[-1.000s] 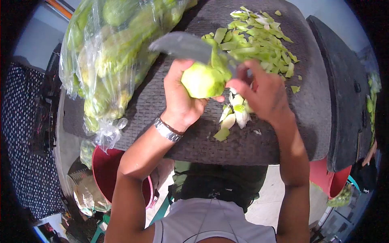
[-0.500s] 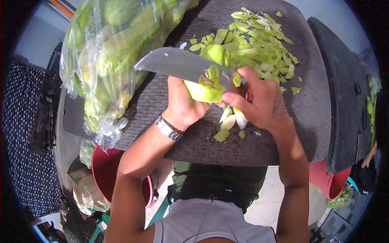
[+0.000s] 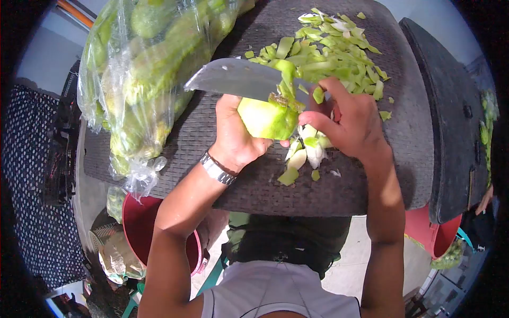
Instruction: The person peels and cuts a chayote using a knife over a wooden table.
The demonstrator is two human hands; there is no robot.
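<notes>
My left hand [image 3: 236, 135], with a metal watch at its wrist, is wrapped round a pale green peeled vegetable [image 3: 265, 119]. My right hand [image 3: 347, 116] grips a wide knife [image 3: 233, 79]; its handle is hidden by my fingers. The blade points left and lies across the top of the vegetable. A strip of green peel [image 3: 288, 79] hangs on the blade, with a brownish bit near the vegetable's upper right. Beyond the hands lies a heap of green peelings [image 3: 339, 61] on the dark woven table [image 3: 297, 199]. Pale pieces [image 3: 314, 151] lie just below the hands.
A clear plastic bag of green vegetables [image 3: 154, 74] lies at the table's left. Red buckets stand below on the left [image 3: 138, 222] and right [image 3: 440, 233]. A dark chair back [image 3: 450, 116] is at the right edge.
The knife first moved down and back over the vegetable, then rose slightly. The vegetable has tilted in my left hand, and a small peel piece has appeared below the pale pieces.
</notes>
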